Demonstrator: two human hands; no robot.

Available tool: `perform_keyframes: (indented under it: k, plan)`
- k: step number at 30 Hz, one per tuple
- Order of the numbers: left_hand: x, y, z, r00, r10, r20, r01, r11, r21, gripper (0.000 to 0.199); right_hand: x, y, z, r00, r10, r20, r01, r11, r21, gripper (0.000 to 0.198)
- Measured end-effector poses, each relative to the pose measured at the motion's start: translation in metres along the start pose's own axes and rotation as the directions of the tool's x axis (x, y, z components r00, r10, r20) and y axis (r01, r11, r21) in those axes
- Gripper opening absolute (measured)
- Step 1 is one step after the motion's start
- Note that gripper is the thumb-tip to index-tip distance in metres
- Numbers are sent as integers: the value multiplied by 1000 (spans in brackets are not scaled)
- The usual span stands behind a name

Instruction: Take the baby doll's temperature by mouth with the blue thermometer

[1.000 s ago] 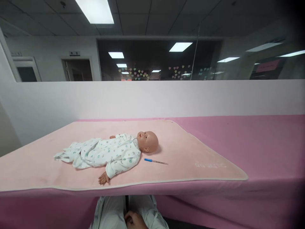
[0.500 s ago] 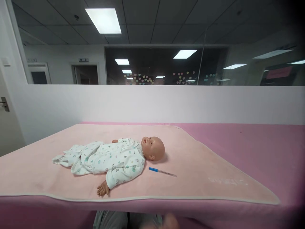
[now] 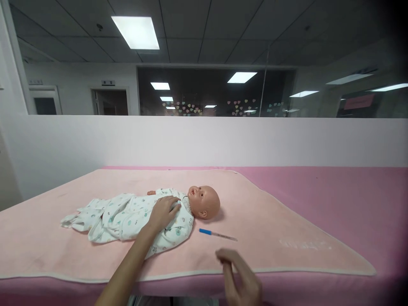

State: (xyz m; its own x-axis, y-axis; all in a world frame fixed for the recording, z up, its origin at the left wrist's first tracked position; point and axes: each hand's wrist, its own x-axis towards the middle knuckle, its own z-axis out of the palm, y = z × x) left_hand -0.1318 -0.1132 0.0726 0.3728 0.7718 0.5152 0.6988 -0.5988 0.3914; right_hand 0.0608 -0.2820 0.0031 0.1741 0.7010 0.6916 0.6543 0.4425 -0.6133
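Note:
A baby doll [image 3: 206, 202] in a white patterned sleepsuit [image 3: 127, 216] lies on its back, its head to the right. My left hand [image 3: 164, 212] rests on the doll's chest near the collar, fingers stretched out over the cloth. My forearm hides the doll's near hand. Beside the head lies a thin clear rod with a blue end [image 3: 205, 231], which looks like a thermometer. Below it, over the table's front edge, my right hand [image 3: 240, 276] is slightly blurred. Its fingers are bent, a gap shows between thumb and forefinger, and nothing is visible in it.
A peach mat [image 3: 270, 225] with a pale border lies under the doll on a pink-covered table [image 3: 360, 204]. Behind the table stands a white half wall [image 3: 255, 140] with glass above it. My legs show under the front edge.
Both hands have come up over the table. My left hand has reached onto the doll's chest; my right has risen from below the front edge towards the rod. The view has shifted slightly.

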Motion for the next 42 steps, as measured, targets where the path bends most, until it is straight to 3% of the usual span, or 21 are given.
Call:
perform_keyframes:
  k: [2, 4, 6, 10, 15, 19, 23, 32, 37, 42]
  plan:
    - [-3, 0, 0, 1000, -4, -22, 3, 1000, -26, 30, 27, 11, -10, 984, -27, -174, -2, 987, -160, 22]
    - [-6, 1, -1, 999, -23, -36, 20, 996, -87, 27, 47, 23, -13, 986, -17, -163, -36, 949, -315, 23]
    - [-8, 1, -3, 998, -37, -43, 30, 989, -142, 24, 57, 31, -11, 997, 20, -75, -47, 922, -384, 25]
    - [-7, 1, -4, 997, -10, -78, -8, 972, -234, 16, 69, 18, 6, 999, 29, 45, -15, 961, -278, 26]
    - [-6, 1, -4, 998, 7, -66, -21, 974, -227, 16, 109, -21, 53, 976, -114, 184, 128, 990, -61, 24]
    - [-4, -3, -2, 998, 15, -56, -27, 974, -224, 18, 131, -26, 98, 964, -170, 207, 208, 962, -179, 21]
    - [-3, -5, -1, 999, 25, -48, -35, 971, -237, 21, 127, -15, 118, 973, -195, 126, 216, 958, -188, 17]
    - [-3, -4, -10, 994, -88, -63, 55, 911, -410, 31, 123, -10, 120, 996, -76, 44, 74, 996, 50, 13]
    - [-8, -10, -14, 995, -98, -3, 81, 834, -546, 26, 123, -11, 119, 990, -128, 51, 125, 990, 67, 15]
    - [-12, -11, -14, 990, -136, -47, 95, 865, -492, 29, 120, -12, 118, 993, -116, -6, 116, 990, 79, 15]
